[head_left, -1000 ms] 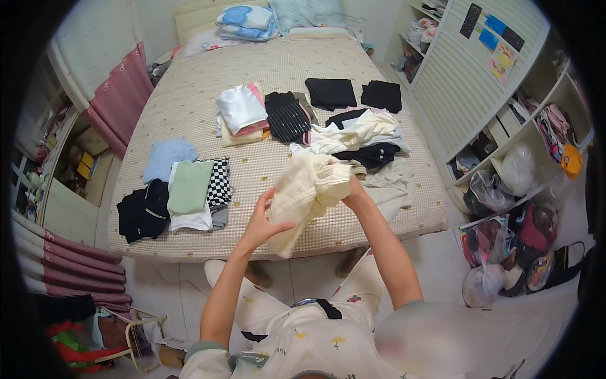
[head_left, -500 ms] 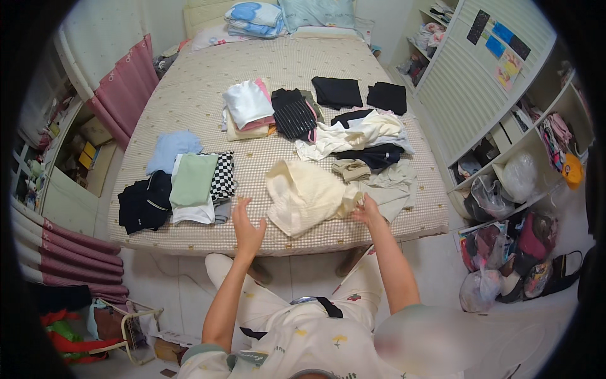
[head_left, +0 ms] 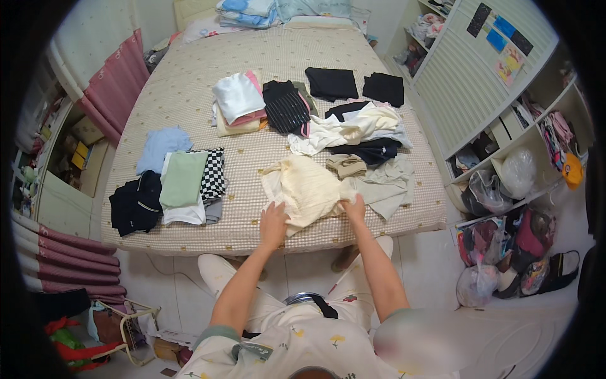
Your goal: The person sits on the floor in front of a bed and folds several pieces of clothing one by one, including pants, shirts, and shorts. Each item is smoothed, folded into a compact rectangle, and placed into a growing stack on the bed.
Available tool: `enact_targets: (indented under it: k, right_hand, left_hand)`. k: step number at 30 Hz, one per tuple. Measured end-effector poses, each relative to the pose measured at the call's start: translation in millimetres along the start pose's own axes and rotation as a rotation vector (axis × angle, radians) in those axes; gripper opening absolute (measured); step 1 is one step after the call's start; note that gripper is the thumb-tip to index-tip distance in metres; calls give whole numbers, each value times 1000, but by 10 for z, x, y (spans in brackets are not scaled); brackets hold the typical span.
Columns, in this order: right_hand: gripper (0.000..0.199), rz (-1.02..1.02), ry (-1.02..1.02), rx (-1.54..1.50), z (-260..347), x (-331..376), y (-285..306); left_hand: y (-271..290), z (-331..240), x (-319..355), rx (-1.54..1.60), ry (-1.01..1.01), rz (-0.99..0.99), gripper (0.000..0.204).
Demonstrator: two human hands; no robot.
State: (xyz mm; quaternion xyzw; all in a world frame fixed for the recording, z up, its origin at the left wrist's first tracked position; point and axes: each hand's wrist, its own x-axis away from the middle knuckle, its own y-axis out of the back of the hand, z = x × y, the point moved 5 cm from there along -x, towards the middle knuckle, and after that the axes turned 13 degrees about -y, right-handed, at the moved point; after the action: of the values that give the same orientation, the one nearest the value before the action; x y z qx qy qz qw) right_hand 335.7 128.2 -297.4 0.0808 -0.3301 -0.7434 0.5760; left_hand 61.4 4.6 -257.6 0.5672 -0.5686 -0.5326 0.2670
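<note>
On the near part of the bed lies a cream ribbed garment [head_left: 306,188], bunched and loosely spread; its exact kind is unclear. My right hand [head_left: 352,208] is closed on its narrow right end. At its lower left edge, my left hand [head_left: 273,226] has the cloth between thumb and fingers. Close behind my right hand are a rolled beige garment [head_left: 346,165] and a pale grey-green garment [head_left: 388,189] lying flat. Farther back, white crumpled clothing [head_left: 353,128] rests over dark navy clothing [head_left: 369,153].
Folded clothes fill the left: a green one [head_left: 184,179], a checkered one [head_left: 213,174], a navy shirt [head_left: 136,202] and a light blue one [head_left: 162,148]. Behind are a white folded stack [head_left: 238,100], a black striped garment [head_left: 285,107] and two black folded pieces [head_left: 331,84]. Shelves [head_left: 499,142] stand right.
My left hand has moved right from beside the garment onto its lower left edge and closed there. My right hand has shifted slightly left with its end, and the cloth is drawn more compact.
</note>
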Motion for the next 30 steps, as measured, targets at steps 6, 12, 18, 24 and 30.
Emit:
enact_targets:
  k: [6,12,18,24,30]
  right_hand:
    - [18,47,304,-174,858,-322,744]
    - [19,-419,886,-206,3090,517,1811]
    - [16,-487,1076,-210,4443,1010,1670]
    - [59,-156,1256,-197,4209,827,448]
    - [52,91,788,225,1905,135,-379]
  left_hand:
    - [1195,558,-373,786,253,-334,21]
    - [2687,332,-514,1242,167,-692,23]
    - [3231,516,-375,1436,223,-774,31]
    - [2441,1699,262,1300,504,-835,38]
    - [1710,2043,1115,36,612,-318,52]
